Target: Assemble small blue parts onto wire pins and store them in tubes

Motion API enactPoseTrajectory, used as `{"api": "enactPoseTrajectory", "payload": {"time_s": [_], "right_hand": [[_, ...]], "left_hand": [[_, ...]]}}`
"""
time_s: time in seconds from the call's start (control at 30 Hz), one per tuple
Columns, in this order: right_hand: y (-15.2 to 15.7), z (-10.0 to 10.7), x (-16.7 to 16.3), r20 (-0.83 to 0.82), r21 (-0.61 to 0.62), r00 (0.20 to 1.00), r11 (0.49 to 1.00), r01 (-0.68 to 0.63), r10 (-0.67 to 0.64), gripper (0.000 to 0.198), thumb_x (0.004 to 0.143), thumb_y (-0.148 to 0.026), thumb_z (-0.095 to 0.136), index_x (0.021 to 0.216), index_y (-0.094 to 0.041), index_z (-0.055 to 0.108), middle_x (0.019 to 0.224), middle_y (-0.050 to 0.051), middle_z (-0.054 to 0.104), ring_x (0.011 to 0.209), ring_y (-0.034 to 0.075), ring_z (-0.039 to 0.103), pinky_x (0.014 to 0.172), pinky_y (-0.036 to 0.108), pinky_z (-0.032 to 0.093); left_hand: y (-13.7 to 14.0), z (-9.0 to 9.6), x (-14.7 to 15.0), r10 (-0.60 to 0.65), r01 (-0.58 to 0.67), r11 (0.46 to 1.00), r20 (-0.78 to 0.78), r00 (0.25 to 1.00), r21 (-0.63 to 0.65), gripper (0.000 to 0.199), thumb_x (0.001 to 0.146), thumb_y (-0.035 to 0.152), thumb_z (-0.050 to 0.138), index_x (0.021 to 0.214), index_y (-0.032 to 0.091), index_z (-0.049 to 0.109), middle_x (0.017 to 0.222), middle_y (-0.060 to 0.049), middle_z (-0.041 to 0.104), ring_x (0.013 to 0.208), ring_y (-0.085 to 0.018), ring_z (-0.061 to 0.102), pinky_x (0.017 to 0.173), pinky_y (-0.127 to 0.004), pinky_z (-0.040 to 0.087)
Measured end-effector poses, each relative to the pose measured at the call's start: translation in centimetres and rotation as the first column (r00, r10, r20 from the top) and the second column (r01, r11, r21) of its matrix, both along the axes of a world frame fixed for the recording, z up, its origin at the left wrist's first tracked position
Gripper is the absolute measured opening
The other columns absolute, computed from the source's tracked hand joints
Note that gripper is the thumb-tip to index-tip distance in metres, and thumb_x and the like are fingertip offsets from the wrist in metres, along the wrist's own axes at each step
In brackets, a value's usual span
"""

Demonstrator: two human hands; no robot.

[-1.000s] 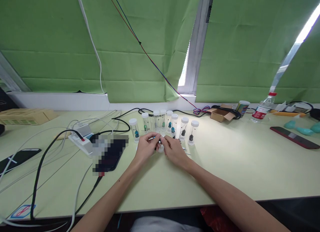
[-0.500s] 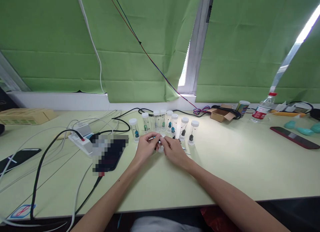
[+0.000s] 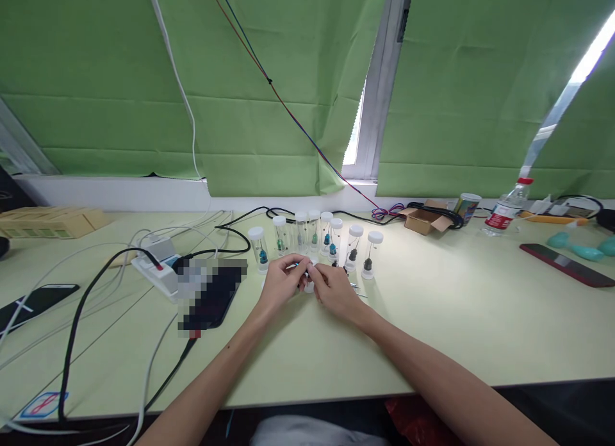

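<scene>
My left hand [image 3: 282, 282] and my right hand [image 3: 335, 291] meet at the middle of the pale green table [image 3: 456, 318], fingertips pinched together around a small clear vial [image 3: 309, 281] with a white cap; a tiny blue part shows at my left fingertips. Just behind my hands stands a row of several clear vials [image 3: 314, 241] with white caps, each holding a small green, blue or dark piece. Beside my right hand thin metal pins [image 3: 358, 289] lie on the table.
A white power strip [image 3: 156, 268] with black and white cables sits left, next to a blurred dark device [image 3: 211, 292]. A phone [image 3: 33, 303] lies far left, another [image 3: 567, 264] far right. A cardboard box [image 3: 420, 219], a cup and a water bottle [image 3: 504, 209] stand at the back right.
</scene>
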State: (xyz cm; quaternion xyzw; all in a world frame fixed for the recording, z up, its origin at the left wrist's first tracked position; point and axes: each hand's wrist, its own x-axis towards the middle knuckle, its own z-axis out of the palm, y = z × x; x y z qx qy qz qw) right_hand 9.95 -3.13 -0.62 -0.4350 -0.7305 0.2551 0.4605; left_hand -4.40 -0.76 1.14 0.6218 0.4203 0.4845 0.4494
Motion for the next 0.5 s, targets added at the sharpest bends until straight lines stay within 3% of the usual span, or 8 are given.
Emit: {"api": "enactPoseTrajectory", "payload": {"time_s": [0.5], "right_hand": [[-0.05, 0.03, -0.02, -0.022, 0.000, 1.000, 1.000, -0.012, 0.012, 0.044, 0.100, -0.039, 0.035, 0.062, -0.021, 0.048, 0.049, -0.004, 0.051, 0.051, 0.012, 0.049, 0.063, 0.025, 0.039]], "left_hand": [[-0.03, -0.05, -0.05, -0.010, 0.010, 1.000, 0.002, 1.000, 0.002, 0.026, 0.080, 0.041, 0.067, 0.072, 0.016, 0.064, 0.054, 0.002, 0.054, 0.044, -0.008, 0.047, 0.049, -0.022, 0.038]]}}
